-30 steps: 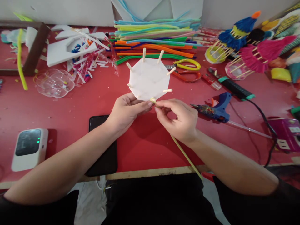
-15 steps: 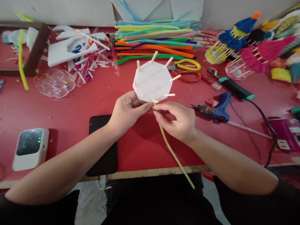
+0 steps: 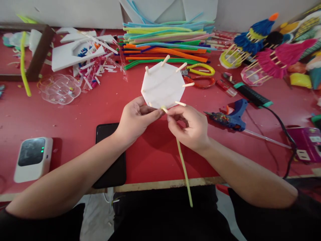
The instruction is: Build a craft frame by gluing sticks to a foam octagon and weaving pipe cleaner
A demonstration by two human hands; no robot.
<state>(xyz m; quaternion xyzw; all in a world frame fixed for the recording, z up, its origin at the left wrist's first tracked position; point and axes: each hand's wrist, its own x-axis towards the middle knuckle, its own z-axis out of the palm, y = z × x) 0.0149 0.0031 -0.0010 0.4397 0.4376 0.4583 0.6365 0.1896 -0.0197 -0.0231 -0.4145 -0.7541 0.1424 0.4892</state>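
Observation:
A white octagonal board (image 3: 163,85) with several short wooden sticks standing round its rim is held above the red table. My left hand (image 3: 134,118) grips its lower left edge, thumb lying along the bottom. A pale green pipe cleaner (image 3: 185,170) is pinched between the thumb and forefinger of my right hand (image 3: 189,127), close to the stick at the board's bottom edge. The pipe cleaner's upper end is at the base of that stick, and its long tail hangs past the table's front edge. My right fingers hide part of it.
Several coloured pipe cleaners (image 3: 165,43) lie at the back. To the right are scissors (image 3: 200,82), a blue glue gun (image 3: 228,117) and a power strip (image 3: 253,95). On the left sit a black phone (image 3: 110,167), a white device (image 3: 32,159) and a clear plastic tray (image 3: 60,88).
My right hand has shifted slightly right with the pipe cleaner, whose tail has swung left and hangs straighter. The board has tilted a little; my left hand keeps its hold.

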